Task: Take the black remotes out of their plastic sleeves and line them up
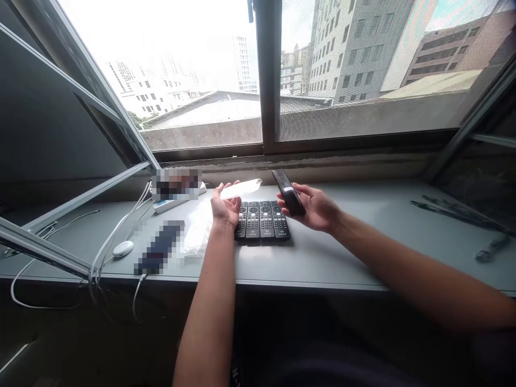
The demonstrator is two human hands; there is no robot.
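Note:
My right hand [316, 207] is closed round a black remote control [289, 194], held tilted above the table with a small white label showing on it. In my left hand [226, 207] is a thin, pale, flat piece [242, 188], perhaps a plastic sleeve; glare hides its detail. Below and between the hands, several black remote controls [260, 221] lie side by side in a row, buttons up. My left hand covers part of the row's left end. Just left of that hand lies clear plastic wrapping [198, 234], bright with reflected light.
The grey table [342, 258] runs along a window. On the left are a blurred-out phone-like object [160, 247], a round white puck [123, 249], a white power strip [177, 200], cables and a metal frame [76, 212]. A clear plastic bag [471, 215] lies far right.

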